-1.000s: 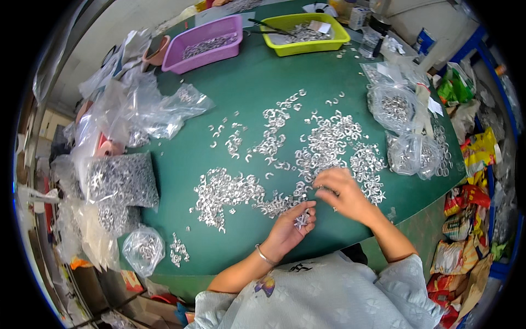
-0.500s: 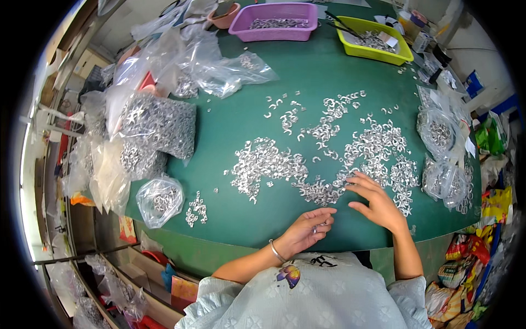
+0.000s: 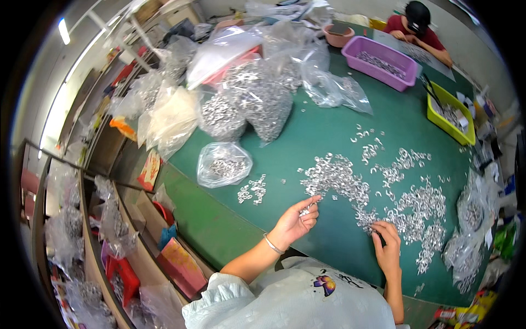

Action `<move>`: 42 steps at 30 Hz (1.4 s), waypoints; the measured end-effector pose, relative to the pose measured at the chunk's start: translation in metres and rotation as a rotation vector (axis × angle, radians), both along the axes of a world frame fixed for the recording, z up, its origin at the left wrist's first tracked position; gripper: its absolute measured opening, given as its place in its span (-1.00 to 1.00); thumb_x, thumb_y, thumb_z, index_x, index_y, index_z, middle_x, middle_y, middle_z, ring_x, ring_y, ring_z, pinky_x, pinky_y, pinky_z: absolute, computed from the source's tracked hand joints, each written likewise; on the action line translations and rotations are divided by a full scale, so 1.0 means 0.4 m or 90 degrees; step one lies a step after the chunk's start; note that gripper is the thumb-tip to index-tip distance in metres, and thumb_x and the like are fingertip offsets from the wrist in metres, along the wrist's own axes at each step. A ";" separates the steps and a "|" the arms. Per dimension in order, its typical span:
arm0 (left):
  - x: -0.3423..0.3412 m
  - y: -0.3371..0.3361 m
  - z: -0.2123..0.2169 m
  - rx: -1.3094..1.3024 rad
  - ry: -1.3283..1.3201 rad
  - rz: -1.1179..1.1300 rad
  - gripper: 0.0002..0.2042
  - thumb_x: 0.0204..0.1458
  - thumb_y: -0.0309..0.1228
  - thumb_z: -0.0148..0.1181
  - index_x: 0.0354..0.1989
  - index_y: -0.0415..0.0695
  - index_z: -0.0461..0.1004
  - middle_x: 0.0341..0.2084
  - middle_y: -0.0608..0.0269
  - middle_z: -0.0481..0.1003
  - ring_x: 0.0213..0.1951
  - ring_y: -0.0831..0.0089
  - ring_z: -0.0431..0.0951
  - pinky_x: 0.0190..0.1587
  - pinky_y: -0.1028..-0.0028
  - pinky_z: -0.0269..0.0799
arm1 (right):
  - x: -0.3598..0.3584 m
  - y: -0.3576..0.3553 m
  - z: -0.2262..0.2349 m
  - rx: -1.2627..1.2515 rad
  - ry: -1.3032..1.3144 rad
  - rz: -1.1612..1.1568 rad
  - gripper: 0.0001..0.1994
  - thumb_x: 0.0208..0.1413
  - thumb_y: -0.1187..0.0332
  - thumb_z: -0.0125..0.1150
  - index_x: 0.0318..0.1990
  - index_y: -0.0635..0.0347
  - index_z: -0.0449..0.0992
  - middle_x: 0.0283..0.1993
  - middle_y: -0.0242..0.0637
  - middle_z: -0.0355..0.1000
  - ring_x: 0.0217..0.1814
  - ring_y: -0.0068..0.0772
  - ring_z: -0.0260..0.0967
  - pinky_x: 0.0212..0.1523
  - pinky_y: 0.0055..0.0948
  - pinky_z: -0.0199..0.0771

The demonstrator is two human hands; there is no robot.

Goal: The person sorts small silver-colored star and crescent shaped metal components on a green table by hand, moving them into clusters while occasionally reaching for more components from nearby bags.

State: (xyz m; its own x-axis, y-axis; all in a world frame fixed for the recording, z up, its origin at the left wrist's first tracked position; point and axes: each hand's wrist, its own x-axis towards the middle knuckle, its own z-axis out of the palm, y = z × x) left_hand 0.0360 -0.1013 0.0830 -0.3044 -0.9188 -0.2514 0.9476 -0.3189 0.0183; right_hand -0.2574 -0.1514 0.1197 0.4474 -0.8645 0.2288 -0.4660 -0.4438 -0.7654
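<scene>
My left hand (image 3: pixel 296 223) is above the near part of the table, fingers curled round a few small silvery metal pieces (image 3: pixel 304 210). Its thumb and index finger point to the right, near the edge of a loose heap of small curved metal pieces (image 3: pixel 335 176). My right hand (image 3: pixel 388 248) reaches to the near end of the scattered pieces, its fingertips touching a small cluster (image 3: pixel 364 218). The thumb stands a little apart from the bent fingers; whether a piece lies beneath the fingertips is hidden. Farther right spreads another heap of horseshoe-shaped pieces (image 3: pixel 422 205).
Bulging clear bags of metal pieces (image 3: pixel 257 98) crowd the table's left, with a small open bag (image 3: pixel 224 164) nearer. A purple basin (image 3: pixel 379 63) and a yellow-green basin (image 3: pixel 450 113) stand at the back. More bags (image 3: pixel 469 222) line the right edge. A person (image 3: pixel 419 33) sits at the far end.
The view has swung to the left, bringing the shelves and the far person into sight. My right hand has lowered its fingertips to the pieces; my left hand stays curled.
</scene>
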 end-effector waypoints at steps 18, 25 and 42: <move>0.352 -0.092 0.265 -0.042 -0.281 0.458 -0.68 0.22 -0.44 -0.10 0.11 -0.30 0.27 -0.20 0.06 0.43 -0.20 0.27 0.49 -0.18 0.36 0.52 | 0.032 0.027 -0.015 -0.023 -0.002 -0.035 -0.88 -0.01 0.62 0.15 -0.30 0.34 0.54 -0.26 -0.13 0.47 -0.20 -0.11 0.37 -0.09 -0.29 0.33; 0.610 -0.424 0.490 -0.147 -0.624 0.571 -0.74 0.18 -0.44 -0.01 -0.05 -0.33 0.43 -0.38 0.16 0.48 -0.35 0.43 0.49 -0.30 0.49 0.46 | 0.035 0.033 -0.019 -0.050 0.022 -0.032 -0.90 0.02 0.62 0.13 -0.31 0.36 0.54 -0.27 -0.10 0.47 -0.20 -0.13 0.41 -0.14 -0.34 0.38; 0.368 -0.350 0.465 -0.365 -1.589 0.645 -0.76 0.11 -0.58 -0.02 -0.10 -0.28 0.51 -0.17 -0.01 0.57 -0.13 0.15 0.57 -0.03 0.32 0.39 | 0.050 0.016 -0.040 -0.091 0.190 -0.121 -0.51 -0.04 0.33 0.34 0.07 0.25 0.40 0.27 -0.06 0.20 0.36 0.06 0.02 0.26 -0.01 0.00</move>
State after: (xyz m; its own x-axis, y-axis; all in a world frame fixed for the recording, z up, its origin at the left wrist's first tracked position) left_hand 0.1833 -0.2412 0.2690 0.1737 -0.6139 0.7700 -0.8788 0.2563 0.4026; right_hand -0.2374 -0.1449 0.1038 0.3469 -0.9075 0.2369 -0.7438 -0.4200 -0.5200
